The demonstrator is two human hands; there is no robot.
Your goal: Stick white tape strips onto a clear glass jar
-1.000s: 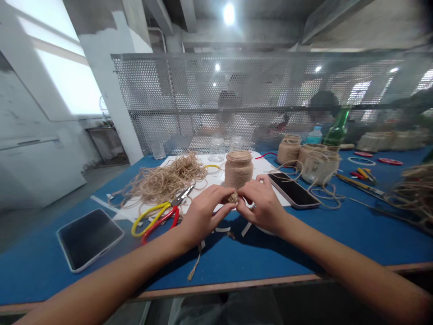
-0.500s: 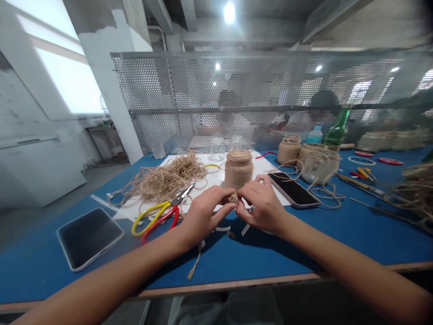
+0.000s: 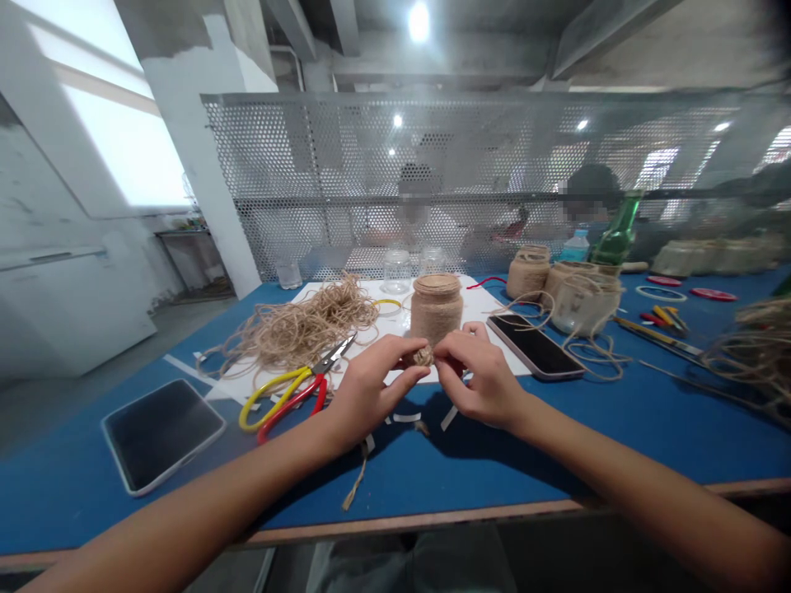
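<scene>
Pinched between the thumb and fingers of my left hand (image 3: 371,380) is a small rolled piece of jute twine (image 3: 423,356). My right hand (image 3: 485,375) has its thumb and fingertips pressed together at the right edge of this roll; what they grip there is hidden. Just behind both hands, a jar wrapped in twine (image 3: 436,305) stands upright on white paper (image 3: 516,360). Scissors with one yellow and one red handle (image 3: 320,367) lie left of my left hand, beside a loose heap of twine (image 3: 309,321).
A tablet-like dark device (image 3: 164,435) lies at the left and a phone (image 3: 536,346) at the right. Wrapped jars (image 3: 528,276), a green bottle (image 3: 618,231) and glass jars (image 3: 396,272) stand farther back. Behind the table runs a perforated metal screen (image 3: 352,156), with people beyond it.
My right fingertips have drawn slightly away to the right, so more of the twine roll shows. My left hand keeps its pinch and has shifted only slightly.
</scene>
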